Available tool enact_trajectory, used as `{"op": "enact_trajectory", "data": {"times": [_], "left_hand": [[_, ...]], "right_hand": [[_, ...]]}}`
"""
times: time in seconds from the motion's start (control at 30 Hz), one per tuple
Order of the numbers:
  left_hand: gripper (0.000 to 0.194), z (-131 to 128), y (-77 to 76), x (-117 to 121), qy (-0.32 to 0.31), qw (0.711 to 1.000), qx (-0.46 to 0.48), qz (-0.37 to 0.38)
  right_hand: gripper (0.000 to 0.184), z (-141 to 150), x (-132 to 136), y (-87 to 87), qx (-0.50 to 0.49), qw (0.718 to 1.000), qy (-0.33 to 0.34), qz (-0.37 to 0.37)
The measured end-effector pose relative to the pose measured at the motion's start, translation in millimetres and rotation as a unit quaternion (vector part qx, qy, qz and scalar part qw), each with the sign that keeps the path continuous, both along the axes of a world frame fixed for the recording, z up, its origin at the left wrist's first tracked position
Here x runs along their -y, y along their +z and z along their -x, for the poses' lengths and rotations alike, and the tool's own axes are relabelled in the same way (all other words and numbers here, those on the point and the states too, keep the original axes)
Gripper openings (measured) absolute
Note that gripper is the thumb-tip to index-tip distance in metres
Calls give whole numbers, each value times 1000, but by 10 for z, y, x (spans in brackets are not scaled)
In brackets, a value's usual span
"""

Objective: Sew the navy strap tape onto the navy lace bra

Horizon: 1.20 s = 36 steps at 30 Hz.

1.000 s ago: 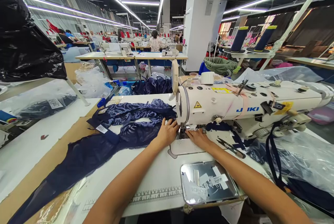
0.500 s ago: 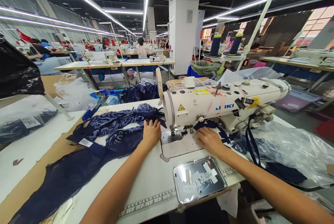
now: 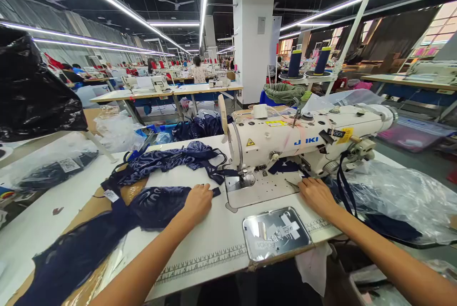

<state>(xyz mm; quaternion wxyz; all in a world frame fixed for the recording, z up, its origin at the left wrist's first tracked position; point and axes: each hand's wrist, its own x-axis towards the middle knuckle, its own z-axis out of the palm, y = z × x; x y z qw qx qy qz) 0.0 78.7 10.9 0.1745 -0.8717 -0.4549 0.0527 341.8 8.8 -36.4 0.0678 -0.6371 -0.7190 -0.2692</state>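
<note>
A navy bra (image 3: 160, 203) with patterned cups and a white tag lies left of the sewing machine (image 3: 271, 139). My left hand (image 3: 199, 202) is closed on its near cup's edge, and a short dark end sticks out past the fingers. The far cup (image 3: 171, 158) and its thin strap reach toward the needle area. My right hand (image 3: 316, 196) rests right of the needle plate (image 3: 264, 194), fingers closed round a small pointed metal tool (image 3: 292, 184) that looks like tweezers. A navy fabric scrap (image 3: 283, 166) lies under the machine arm.
A shiny metal tin lid (image 3: 276, 234) sits at the table's front edge, beside a printed ruler (image 3: 203, 263). Clear plastic bags (image 3: 400, 201) lie at right. A black bag (image 3: 35, 92) hangs at left. Thread cones (image 3: 294, 64) stand behind the machine.
My left hand has drawn the near cup down and left, away from the needle. My right hand has moved right, off the navy scrap, and now has the metal tool.
</note>
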Motion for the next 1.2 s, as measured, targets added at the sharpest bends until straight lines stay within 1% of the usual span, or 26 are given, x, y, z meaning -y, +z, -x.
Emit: {"op": "enact_trajectory", "data": {"times": [0.1,0.17,0.27,0.33,0.4,0.47,0.6,0.73,0.93,1.03,1.1,1.2], "left_hand": [[26,9,-56,166,17,999,30,5],[27,-2,-105,220,25,997,71,-4],[17,-29,-176,239,13,994,108,-21],[20,-38,-214,239,2,993,114,-29],[24,-33,-243,242,-8,992,116,-39],[25,-17,-263,253,-20,991,120,-50],[26,28,-293,285,-40,988,131,-72],[27,78,-325,298,-57,985,144,-81],[28,140,-355,282,-80,979,162,-96],[25,157,-359,272,-97,967,215,-98],[19,172,-363,258,-118,951,277,-62],[19,202,-377,225,-156,923,348,52]], "right_hand": [[23,83,2,41,-26,1000,-2,-16],[25,220,17,97,-66,998,5,-1],[20,543,32,230,-159,983,28,83],[19,794,13,331,-197,969,53,141],[20,1033,-40,412,-185,965,73,169],[19,1243,-121,458,-147,971,77,170],[21,1546,-294,457,-113,977,80,165],[21,1685,-391,424,-106,975,94,169],[20,1712,-417,367,-85,978,103,160],[20,1744,-414,348,-72,978,114,158],[20,1779,-408,342,-64,977,126,158],[22,1818,-391,340,-52,975,146,159]]}}
